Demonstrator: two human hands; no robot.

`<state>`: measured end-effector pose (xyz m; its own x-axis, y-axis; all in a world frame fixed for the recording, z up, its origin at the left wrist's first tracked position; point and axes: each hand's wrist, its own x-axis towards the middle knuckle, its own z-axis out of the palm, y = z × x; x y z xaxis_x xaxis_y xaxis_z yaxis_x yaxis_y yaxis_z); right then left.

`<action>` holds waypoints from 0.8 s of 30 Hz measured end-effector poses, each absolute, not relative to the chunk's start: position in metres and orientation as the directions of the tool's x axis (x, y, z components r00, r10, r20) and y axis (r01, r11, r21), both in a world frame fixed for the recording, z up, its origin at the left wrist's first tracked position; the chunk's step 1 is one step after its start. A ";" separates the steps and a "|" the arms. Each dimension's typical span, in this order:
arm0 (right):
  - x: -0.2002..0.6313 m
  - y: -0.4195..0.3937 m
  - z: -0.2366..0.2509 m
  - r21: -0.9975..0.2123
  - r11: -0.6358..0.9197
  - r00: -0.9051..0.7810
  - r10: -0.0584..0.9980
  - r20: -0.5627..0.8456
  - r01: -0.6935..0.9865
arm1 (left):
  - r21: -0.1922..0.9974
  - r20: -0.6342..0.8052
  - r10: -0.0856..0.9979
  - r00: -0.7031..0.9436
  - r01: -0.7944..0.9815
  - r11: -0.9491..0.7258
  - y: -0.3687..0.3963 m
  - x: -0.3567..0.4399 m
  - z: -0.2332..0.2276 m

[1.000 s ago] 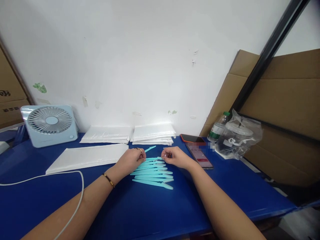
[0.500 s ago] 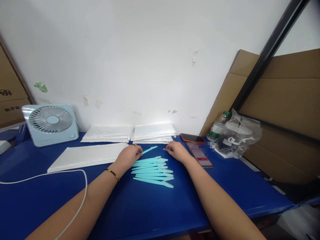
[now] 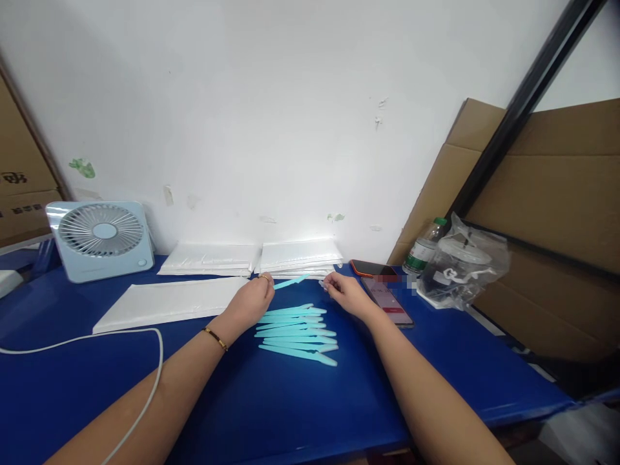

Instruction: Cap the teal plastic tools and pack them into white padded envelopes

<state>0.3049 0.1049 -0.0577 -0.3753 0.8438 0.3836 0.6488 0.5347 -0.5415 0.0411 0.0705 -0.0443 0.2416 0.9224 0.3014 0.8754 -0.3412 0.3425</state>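
My left hand (image 3: 252,299) is closed round one end of a turquoise eyebrow razor (image 3: 292,281), whose other end points right, toward my right hand. My right hand (image 3: 343,290) pinches a small clear piece (image 3: 323,283), apparently a blade cap, a short gap away from the razor's tip. Below both hands, several more turquoise razors (image 3: 295,332) lie side by side in a loose row on the blue table (image 3: 290,407), most with their wider ends to the right.
White padded packs (image 3: 165,303) lie at left, with two more stacks (image 3: 300,255) by the wall. A fan (image 3: 104,236) stands far left, near a white cable (image 3: 159,361). Two phones (image 3: 392,307), a bottle (image 3: 423,248) and a bagged cup (image 3: 458,271) sit at right.
My left hand has raised the razor slightly and its tip has moved toward my right hand. The right hand has turned a little, showing more of the clear piece.
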 end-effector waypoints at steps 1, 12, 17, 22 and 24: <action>0.305 0.103 -0.056 -0.558 0.537 -0.363 0.842 0.399 0.632 | 0.358 0.308 0.921 0.237 0.869 -0.343 0.069 0.041 -0.042; 0.300 0.086 -0.038 -0.790 0.544 -0.289 0.834 0.470 0.284 | 0.379 0.235 0.914 0.332 0.834 -0.401 0.064 0.036 -0.032; 0.294 0.082 -0.036 -0.779 0.575 -0.303 0.811 0.501 0.250 | 0.390 0.233 0.909 0.345 0.823 -0.413 0.064 0.035 -0.033; 0.289 0.078 -0.035 -0.753 0.576 -0.342 0.810 0.475 0.318 | 0.401 0.236 0.901 0.363 0.809 -0.430 0.063 0.036 -0.034; 0.288 0.077 -0.034 -0.748 0.576 -0.352 0.810 0.468 0.329 | 0.400 0.235 0.902 0.362 0.810 -0.429 0.063 0.035 -0.034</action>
